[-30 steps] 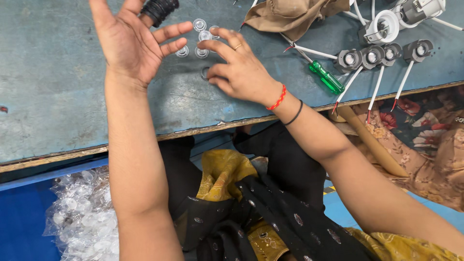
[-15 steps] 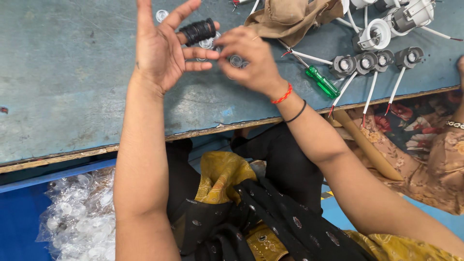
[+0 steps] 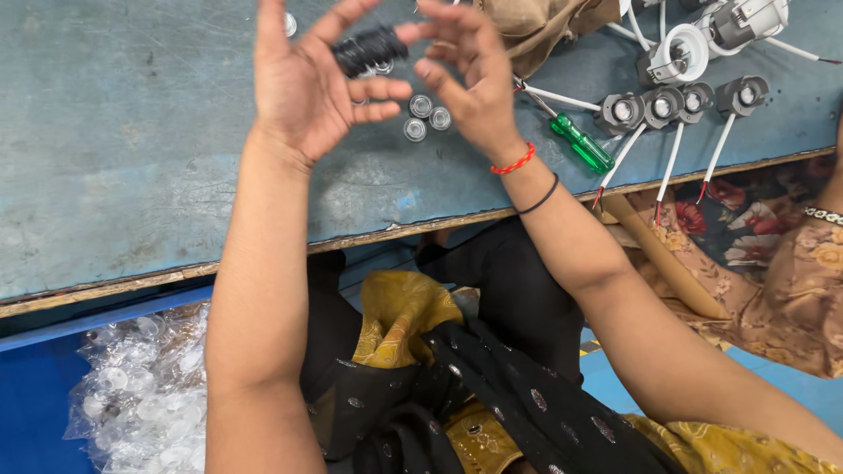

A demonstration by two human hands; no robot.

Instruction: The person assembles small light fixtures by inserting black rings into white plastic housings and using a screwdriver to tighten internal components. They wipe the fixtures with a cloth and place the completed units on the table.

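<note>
Nearest, below the worn blue table (image 3: pixel 132 175), lies a bag of clear plastic caps (image 3: pixel 132 395). Above the table, the left hand (image 3: pixel 303 88), palm open, pinches a black ribbed part (image 3: pixel 369 48) in its fingertips; the right hand (image 3: pixel 470 79), fingers loosely curled, touches that part. Three clear lenses (image 3: pixel 426 118) lie on the table beneath it.

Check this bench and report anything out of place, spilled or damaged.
Nothing looks damaged or spilled. The left hand holds a black ribbed part, and the right hand is raised beside it. Three small clear lenses lie loose on the table. A green screwdriver lies near the edge, beside a row of wired grey fittings.
</note>
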